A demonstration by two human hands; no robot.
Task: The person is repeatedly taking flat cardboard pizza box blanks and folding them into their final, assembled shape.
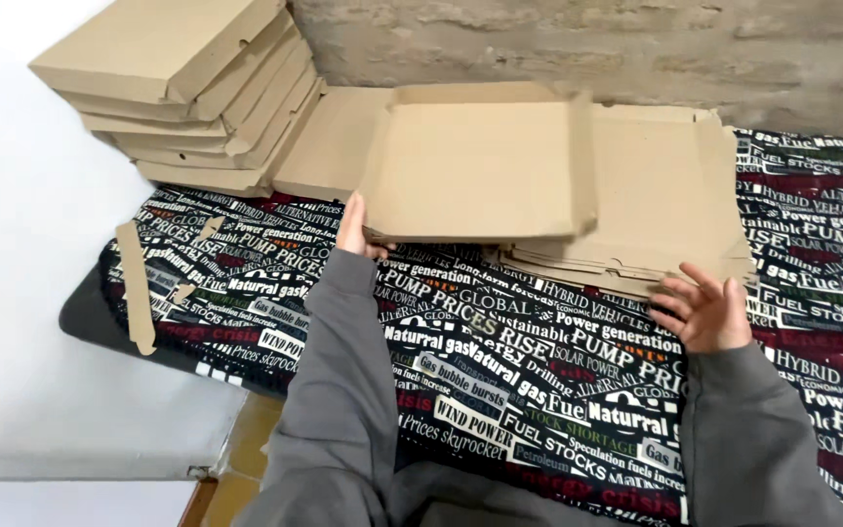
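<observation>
Gripping the half-folded box (480,171), the left hand (353,229) pinches its corner; the right hand (709,310) hovers open.

Looks like a makeshift home packing spot — bare rough wall (587,49), print-covered mattress (539,390), folded cardboard boxes (187,88) stacked beside flat blanks (665,195).

A half-folded brown cardboard box (480,166) lies tilted at the centre, its near left corner held by the left hand (353,229). Under and to the right of it lies a pile of flat brown cardboard sheets (670,195), near the open right hand (704,312). A stack of folded brown boxes (182,88) stands at the upper left.
</observation>
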